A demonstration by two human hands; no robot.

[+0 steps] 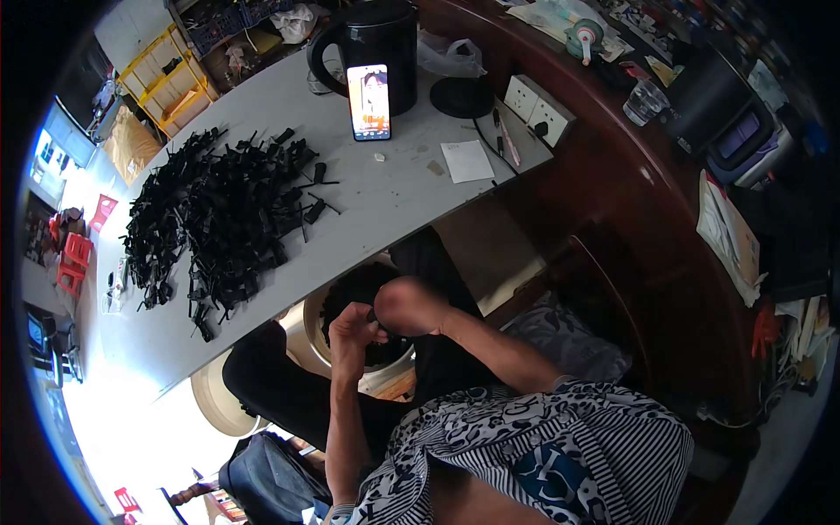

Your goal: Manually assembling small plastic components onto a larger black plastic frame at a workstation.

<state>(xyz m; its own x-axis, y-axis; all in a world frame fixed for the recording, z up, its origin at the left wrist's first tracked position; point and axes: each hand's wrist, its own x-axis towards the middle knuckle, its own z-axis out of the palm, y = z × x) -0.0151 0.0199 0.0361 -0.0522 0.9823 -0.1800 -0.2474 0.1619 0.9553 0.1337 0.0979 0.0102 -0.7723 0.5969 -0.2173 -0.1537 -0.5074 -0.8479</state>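
Note:
Over my lap, just off the table's front edge, my two hands meet. My left hand (353, 329) is closed in a pinch, with a bit of something dark at its fingertips, too small to name. Touching or nearly touching it, my right hand (411, 306) is blurred, so its fingers cannot be read. Below them, between my knees, a pale round bucket (313, 337) holds black pieces. On the table to the left lies a big heap of small black plastic parts (219, 210) with thin stems or wires, and a few loose ones (317, 208) at its right side.
The grey table (367, 197) bears a lit phone (369, 105) leaning on a black kettle (395, 44), a round black base (462, 97), a white paper (467, 162), pens (507, 140) and a power strip (538, 107). A second pale bucket (219, 398) stands below left. A dark red wooden counter (647, 175) curves along the right.

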